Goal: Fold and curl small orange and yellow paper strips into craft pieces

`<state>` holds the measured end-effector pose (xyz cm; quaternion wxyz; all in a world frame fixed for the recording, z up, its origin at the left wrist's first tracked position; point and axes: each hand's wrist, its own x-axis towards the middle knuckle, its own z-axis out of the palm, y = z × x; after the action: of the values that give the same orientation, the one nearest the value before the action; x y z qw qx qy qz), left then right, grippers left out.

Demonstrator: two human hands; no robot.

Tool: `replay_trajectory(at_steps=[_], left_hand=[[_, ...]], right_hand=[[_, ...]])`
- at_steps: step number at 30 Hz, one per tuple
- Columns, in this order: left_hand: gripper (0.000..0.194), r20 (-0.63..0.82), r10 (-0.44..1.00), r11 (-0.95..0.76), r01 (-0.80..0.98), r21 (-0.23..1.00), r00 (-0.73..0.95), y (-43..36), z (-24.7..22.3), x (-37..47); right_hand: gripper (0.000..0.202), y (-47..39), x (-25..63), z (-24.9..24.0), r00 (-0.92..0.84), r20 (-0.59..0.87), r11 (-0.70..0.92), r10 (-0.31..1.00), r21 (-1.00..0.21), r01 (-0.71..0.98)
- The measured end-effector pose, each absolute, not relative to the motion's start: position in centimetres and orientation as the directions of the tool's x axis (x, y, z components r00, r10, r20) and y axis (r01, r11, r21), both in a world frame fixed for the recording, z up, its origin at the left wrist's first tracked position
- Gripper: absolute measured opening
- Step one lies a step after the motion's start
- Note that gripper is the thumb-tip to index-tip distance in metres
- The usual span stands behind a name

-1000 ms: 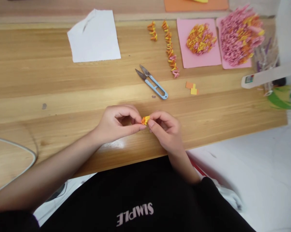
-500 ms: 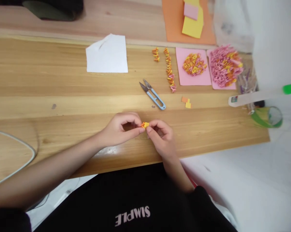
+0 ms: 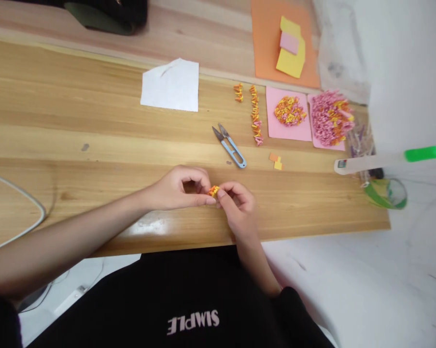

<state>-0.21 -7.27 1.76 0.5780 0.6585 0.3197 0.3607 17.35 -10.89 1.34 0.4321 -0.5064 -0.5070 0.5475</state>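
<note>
Between the fingertips of both hands is a small orange-and-yellow folded paper piece (image 3: 214,191), held just above the table's front part. My left hand (image 3: 183,187) pinches it from the left with thumb and fingers. From the right, my right hand (image 3: 238,205) grips its other side with thumb and forefinger. The fingertips hide part of the piece. Just beyond the hands lie light-blue thread snips (image 3: 230,146), blades spread and pointing away to the left. Small orange and yellow paper scraps (image 3: 276,161) rest to the right of the snips.
Short rows of folded paper pieces (image 3: 254,116) stand behind the snips. Two pink sheets (image 3: 272,126) carry heaps of orange, yellow and pink pieces. A white paper (image 3: 170,89) lies at back left, an orange sheet (image 3: 263,53) at back right. Green tape (image 3: 375,195) sits by the right edge.
My head view has shifted, so the table things sit a little lower in view. Both hands keep hold of the folded paper piece, which has turned slightly and shows less yellow.
</note>
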Motion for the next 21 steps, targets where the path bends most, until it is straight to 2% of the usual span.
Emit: replay_trajectory(at_steps=[4, 9, 16, 21], left_hand=[[0.011, 0.100, 0.846, -0.117, -0.002, 0.993, 0.524, -7.29, 1.85, -0.23], [0.021, 0.074, 0.845, -0.114, 0.043, 0.993, 0.530, -7.21, 1.94, -0.46], [0.019, 0.087, 0.839, -0.137, 0.054, 0.989, 0.537, -7.28, 1.97, -0.25], [0.020, 0.018, 0.839, -0.072, 0.077, 0.994, 0.544, -7.25, 2.21, -0.38]], right_hand=[[0.012, -10.81, 17.26, 1.55, -0.118, -0.108, -0.107, 0.987, -0.994, 0.016], [0.014, -10.75, 17.17, 1.77, -0.121, -0.112, -0.110, 0.986, -0.994, 0.024], [0.014, -10.66, 17.15, 1.80, -0.124, -0.109, -0.107, 0.986, -0.994, 0.020], [0.016, -10.70, 17.11, 1.92, -0.120, -0.124, -0.123, 0.985, -0.992, 0.016]])
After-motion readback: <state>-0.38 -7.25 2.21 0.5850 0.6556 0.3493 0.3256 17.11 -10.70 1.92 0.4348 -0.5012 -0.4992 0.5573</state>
